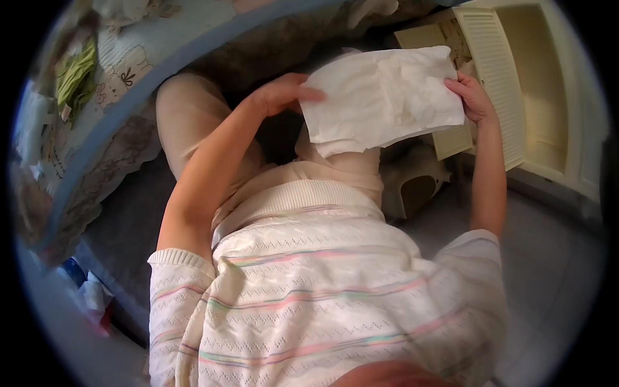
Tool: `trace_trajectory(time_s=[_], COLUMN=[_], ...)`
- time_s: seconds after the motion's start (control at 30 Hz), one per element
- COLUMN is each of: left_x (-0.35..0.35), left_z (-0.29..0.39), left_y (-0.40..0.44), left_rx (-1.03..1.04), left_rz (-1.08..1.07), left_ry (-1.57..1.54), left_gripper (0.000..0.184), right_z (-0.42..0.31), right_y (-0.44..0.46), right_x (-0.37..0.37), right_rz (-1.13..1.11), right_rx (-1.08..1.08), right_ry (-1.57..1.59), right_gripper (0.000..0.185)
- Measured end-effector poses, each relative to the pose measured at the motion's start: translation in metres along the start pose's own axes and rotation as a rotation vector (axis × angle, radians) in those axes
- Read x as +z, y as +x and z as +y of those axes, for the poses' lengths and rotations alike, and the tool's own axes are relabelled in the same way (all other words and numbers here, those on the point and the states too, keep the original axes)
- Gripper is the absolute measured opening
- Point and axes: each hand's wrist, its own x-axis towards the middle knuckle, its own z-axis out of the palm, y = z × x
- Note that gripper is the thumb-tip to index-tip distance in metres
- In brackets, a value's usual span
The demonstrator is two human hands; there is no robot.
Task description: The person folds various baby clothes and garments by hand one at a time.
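A white folded cloth [380, 97], perhaps a garment, is stretched out flat above my lap. My left hand [287, 94] grips its left edge, with the thumb on top and slightly blurred. At the opposite edge, my right hand [472, 97] pinches the upper right part between thumb and fingers. A looser fold runs down the middle of the cloth, and its lower edge shows more than one layer. The fingers behind the cloth are hidden.
On the left is a bed with a patterned, blue-edged cover [145, 48], and a green cloth [76, 80] lies on it. A cream cabinet [535, 84] with a ribbed door [493, 84] standing open is at the right. Grey floor [548, 258] shows below it.
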Motion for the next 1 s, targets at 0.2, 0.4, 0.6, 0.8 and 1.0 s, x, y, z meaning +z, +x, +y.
trace_trajectory(time_s=[0.2, 0.4, 0.6, 0.8, 1.0], left_x=[0.029, 0.045, 0.056, 0.049, 0.058], left_z=[-0.021, -0.020, -0.009, -0.037, -0.027], left_y=[-0.009, -0.023, -0.043, -0.032, -0.028], left_rx=[0.131, 0.114, 0.149, 0.100, 0.198], left_rz=[0.211, 0.203, 0.092, 0.111, 0.027], left_ry=[-0.403, -0.671, -0.896, -0.578, -0.690], left_gripper=[0.046, 0.040, 0.047, 0.044, 0.046], right_z=[0.002, -0.033, 0.000, 0.037, 0.042], right_y=[0.001, -0.050, -0.045, -0.009, 0.002], right_x=[0.005, 0.107, 0.169, 0.133, 0.141], right_rz=[0.013, 0.084, -0.083, 0.141, -0.108], right_rx=[-0.069, -0.246, -0.420, -0.276, -0.042], right_ry=[-0.059, -0.392, -0.595, -0.515, -0.001], right_gripper=[0.025, 0.028, 0.035, 0.039, 0.039])
